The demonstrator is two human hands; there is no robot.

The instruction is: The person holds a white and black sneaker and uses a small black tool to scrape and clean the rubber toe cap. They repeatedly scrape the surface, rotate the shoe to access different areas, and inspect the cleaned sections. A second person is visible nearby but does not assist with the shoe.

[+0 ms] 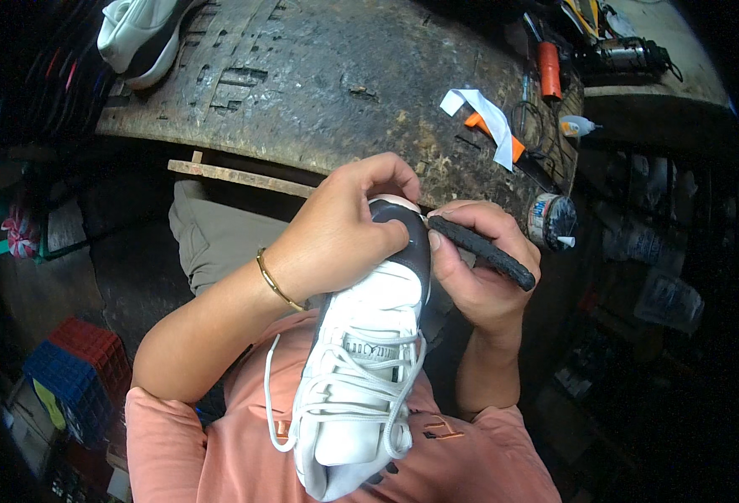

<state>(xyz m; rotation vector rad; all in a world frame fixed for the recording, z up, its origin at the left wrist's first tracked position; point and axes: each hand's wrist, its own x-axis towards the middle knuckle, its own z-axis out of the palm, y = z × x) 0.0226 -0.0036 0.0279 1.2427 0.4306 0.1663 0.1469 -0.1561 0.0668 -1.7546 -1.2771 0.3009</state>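
A white sneaker (369,289) with a black toe panel and loose grey-white laces lies against my body, toe pointing at the bench. Across its toe curls my left hand (344,222), gripping it with the thumb on top and the fingers over the far edge. My right hand (493,289) is closed round a tool with a rough black handle (488,253). The tool's front end meets the sole edge on the right side of the toe. Its tip is too small to make out.
Ahead is a worn, gouged workbench (328,92) with another white sneaker (145,38) at far left. At right are an orange-and-black tool (516,149) under a white strip (488,117), a small bottle (577,126) and a jar (552,220). Crates (76,373) stand low left.
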